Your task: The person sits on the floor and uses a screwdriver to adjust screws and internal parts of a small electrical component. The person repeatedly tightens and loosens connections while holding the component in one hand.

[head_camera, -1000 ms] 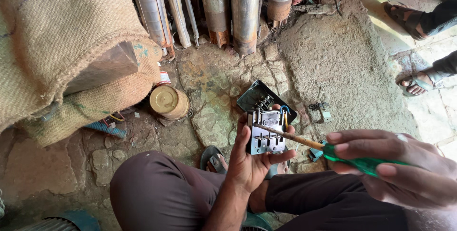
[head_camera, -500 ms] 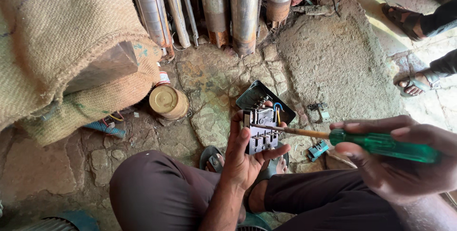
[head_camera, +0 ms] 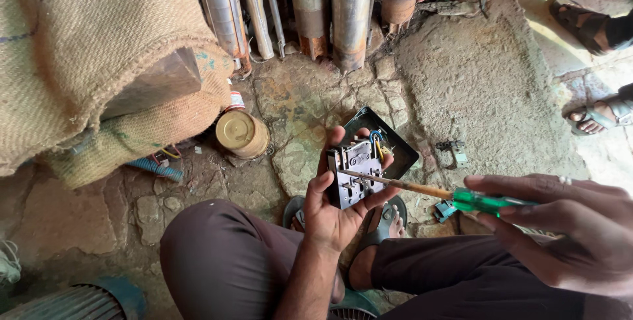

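Head view, looking down between the person's bent knees onto a rough stone floor. At nine o'clock a burlap sack (head_camera: 86, 63) bulges over a wooden block (head_camera: 155, 86), and just right of it, toward the middle, a round brass-coloured tin (head_camera: 242, 134) sits on the stones. Along twelve o'clock a row of metal pipes (head_camera: 330, 10) stands upright.

At the centre the left hand (head_camera: 336, 211) cradles a grey electrical switch block (head_camera: 356, 175), fingers curled round its left and lower edges and thumb against the right side; yellow and blue wires (head_camera: 377, 145) show at its top, and a dark open casing (head_camera: 389, 145) lies on the floor just behind it. The right hand (head_camera: 567, 227), at four o'clock, grips the green handle of a screwdriver (head_camera: 455, 196), fingers wrapped closed, with the shaft running leftward and its tip resting on the block's face.

As a judgement, the step in hand is working a screw or terminal on the block; the next move calls for seating the tip squarely and keeping the block steady in the palm.

Which screw the tip meets is too small to tell. At two o'clock another person's sandalled feet (head_camera: 593, 63) are cut by the frame, and the small metal parts (head_camera: 452, 152) on the floor are hard to identify.
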